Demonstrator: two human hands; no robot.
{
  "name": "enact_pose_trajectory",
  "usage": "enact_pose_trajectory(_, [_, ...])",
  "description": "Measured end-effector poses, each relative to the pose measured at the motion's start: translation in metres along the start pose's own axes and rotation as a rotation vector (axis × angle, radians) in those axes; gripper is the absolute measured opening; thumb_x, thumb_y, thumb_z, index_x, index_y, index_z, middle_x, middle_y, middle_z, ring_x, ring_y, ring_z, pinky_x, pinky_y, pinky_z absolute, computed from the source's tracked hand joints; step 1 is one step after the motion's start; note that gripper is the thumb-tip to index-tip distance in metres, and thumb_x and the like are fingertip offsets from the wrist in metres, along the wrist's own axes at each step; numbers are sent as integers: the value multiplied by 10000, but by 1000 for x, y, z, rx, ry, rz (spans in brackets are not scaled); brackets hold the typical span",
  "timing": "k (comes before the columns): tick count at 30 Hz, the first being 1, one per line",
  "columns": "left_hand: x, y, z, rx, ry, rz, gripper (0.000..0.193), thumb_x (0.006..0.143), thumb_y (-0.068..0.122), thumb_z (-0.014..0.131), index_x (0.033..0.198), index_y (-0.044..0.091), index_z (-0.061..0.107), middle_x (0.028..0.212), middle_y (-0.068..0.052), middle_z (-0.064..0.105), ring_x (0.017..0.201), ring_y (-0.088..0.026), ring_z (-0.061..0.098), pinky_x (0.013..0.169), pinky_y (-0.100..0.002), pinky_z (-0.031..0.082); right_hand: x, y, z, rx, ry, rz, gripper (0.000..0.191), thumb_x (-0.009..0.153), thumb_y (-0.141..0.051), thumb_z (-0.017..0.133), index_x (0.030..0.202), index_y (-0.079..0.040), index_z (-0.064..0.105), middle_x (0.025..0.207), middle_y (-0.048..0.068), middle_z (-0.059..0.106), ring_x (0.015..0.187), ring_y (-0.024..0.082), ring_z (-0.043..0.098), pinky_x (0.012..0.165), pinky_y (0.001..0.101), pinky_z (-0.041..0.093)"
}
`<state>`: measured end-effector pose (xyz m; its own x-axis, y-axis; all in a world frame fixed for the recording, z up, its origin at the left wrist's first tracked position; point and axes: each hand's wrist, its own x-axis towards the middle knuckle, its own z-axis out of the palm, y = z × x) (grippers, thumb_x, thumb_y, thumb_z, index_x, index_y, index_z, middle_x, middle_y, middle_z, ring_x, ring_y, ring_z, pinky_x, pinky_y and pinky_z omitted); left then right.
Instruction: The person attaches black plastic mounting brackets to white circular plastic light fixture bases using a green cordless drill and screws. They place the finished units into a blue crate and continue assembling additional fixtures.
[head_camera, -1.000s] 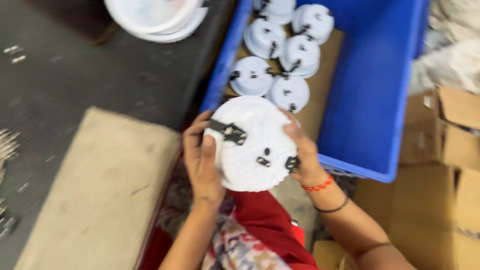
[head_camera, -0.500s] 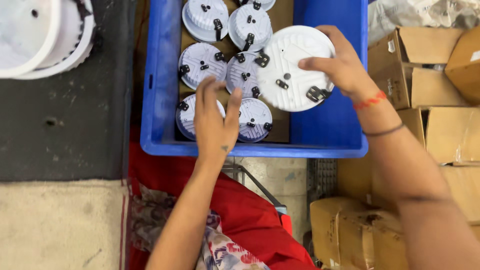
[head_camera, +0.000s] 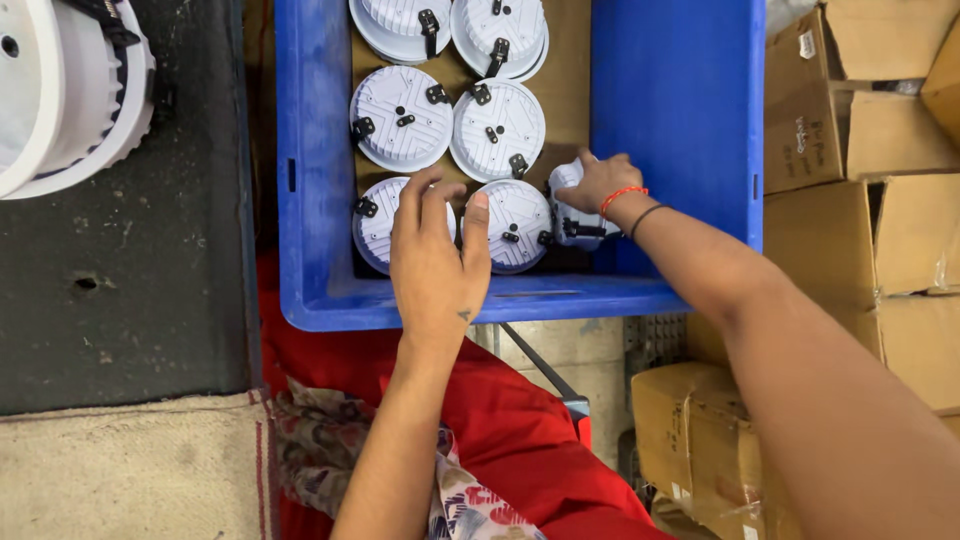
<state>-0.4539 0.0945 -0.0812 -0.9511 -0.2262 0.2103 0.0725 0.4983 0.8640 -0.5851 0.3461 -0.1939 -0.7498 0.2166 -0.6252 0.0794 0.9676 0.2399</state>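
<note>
A blue plastic crate (head_camera: 680, 100) holds several round white light housings with black spring clips, laid on brown cardboard. My right hand (head_camera: 598, 180) reaches into the crate's lower right and grips a white housing (head_camera: 572, 215) standing on edge beside the others. My left hand (head_camera: 432, 255) hovers flat over the crate's front row, fingers apart, between a lower-left housing (head_camera: 372, 225) and a lower-middle housing (head_camera: 518, 222); it holds nothing. A red thread and a dark band circle my right wrist.
Large white round fixtures (head_camera: 70, 90) lie on a dark mat (head_camera: 130, 280) at the upper left. Cardboard boxes (head_camera: 880, 150) stack at the right. Red cloth (head_camera: 500, 430) covers my lap below the crate. A beige mat (head_camera: 120, 470) lies at the lower left.
My right hand carried a white housing from above the crate down into its lower right corner, tilting it on edge. My left hand stayed over the front row. The camera view shifted toward the crate.
</note>
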Motion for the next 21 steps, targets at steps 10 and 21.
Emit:
enact_pose_trajectory(10, [-2, -4, -4, -63, 37, 14, 235, 1028, 228, 674, 1076, -2, 664, 1247, -166, 659, 1132, -363, 657, 968, -436, 524, -12, 1, 15, -166, -165, -62, 1115, 806, -770, 565, 1651, -158, 171, 1416, 225, 594, 1281, 421, 600, 1053, 500, 507])
enact_pose_trajectory(21, [-9, -8, -6, -82, 40, 32, 220, 1028, 201, 682, 1069, -13, 659, 1136, -175, 689, 1052, -368, 675, 920, -432, 532, -1, 4, 25, -174, -91, -182, 983, 882, -840, 376, 1497, -83, 497, 1555, 281, 415, 1329, 452, 539, 1101, 523, 455])
